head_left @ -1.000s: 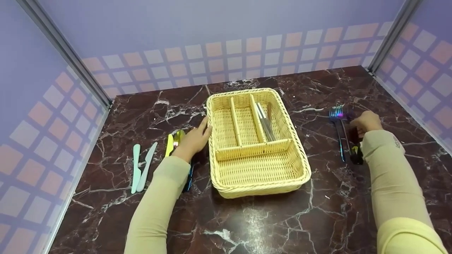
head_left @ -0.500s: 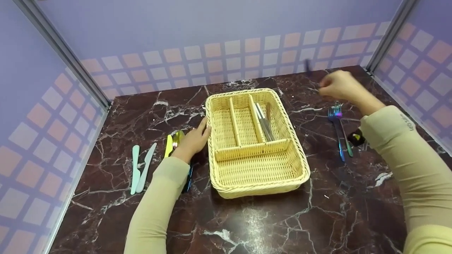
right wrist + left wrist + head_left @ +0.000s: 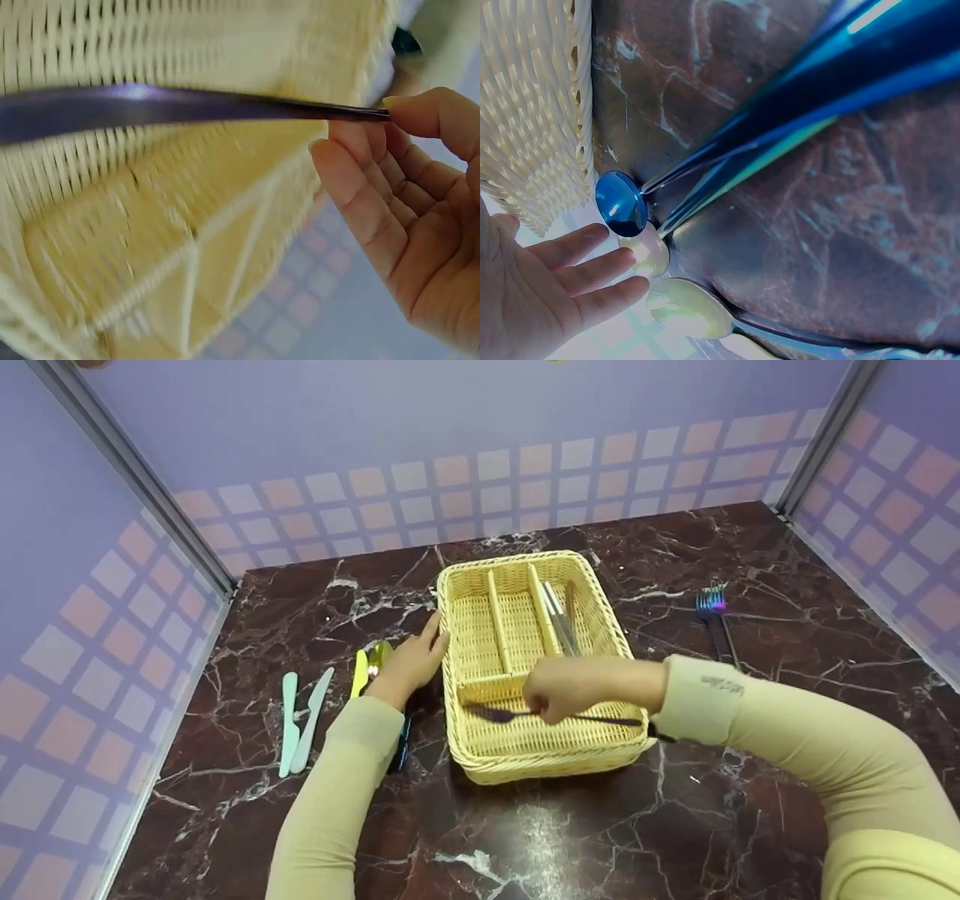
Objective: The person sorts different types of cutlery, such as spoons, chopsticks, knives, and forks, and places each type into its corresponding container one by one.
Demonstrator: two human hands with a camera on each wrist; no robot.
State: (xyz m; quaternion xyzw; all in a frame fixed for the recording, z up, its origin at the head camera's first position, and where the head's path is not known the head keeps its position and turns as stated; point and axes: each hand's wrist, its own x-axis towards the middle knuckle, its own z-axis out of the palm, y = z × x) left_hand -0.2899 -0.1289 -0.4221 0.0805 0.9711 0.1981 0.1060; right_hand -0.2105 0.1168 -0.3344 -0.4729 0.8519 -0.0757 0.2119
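Observation:
My right hand [image 3: 562, 686] pinches a purple fork [image 3: 491, 714] over the wide front compartment of the wicker basket [image 3: 551, 771]. Its tines point left, and the handle runs out to the right. In the right wrist view, thumb and fingers hold the narrow part of the fork [image 3: 165, 105]. My left hand [image 3: 412, 660] lies along the basket's left side with its fingers extended. Close to those fingers, in the left wrist view, are a shiny blue spoon [image 3: 620, 204] and a pale gold spoon [image 3: 690, 309]. Whether the left fingers touch the spoons, I cannot tell.
Two forks [image 3: 710, 604] lie on the dark marble table to the right. On the left are a mint knife [image 3: 289, 712], a pale knife [image 3: 311, 724] and a yellow knife [image 3: 360, 671]. Slim silver utensils [image 3: 561, 622] fill part of the basket's rear right compartment.
My right hand has lifted the purple fork from beside the forks at the right and brought it left, over the basket's front compartment. The left hand stays in place.

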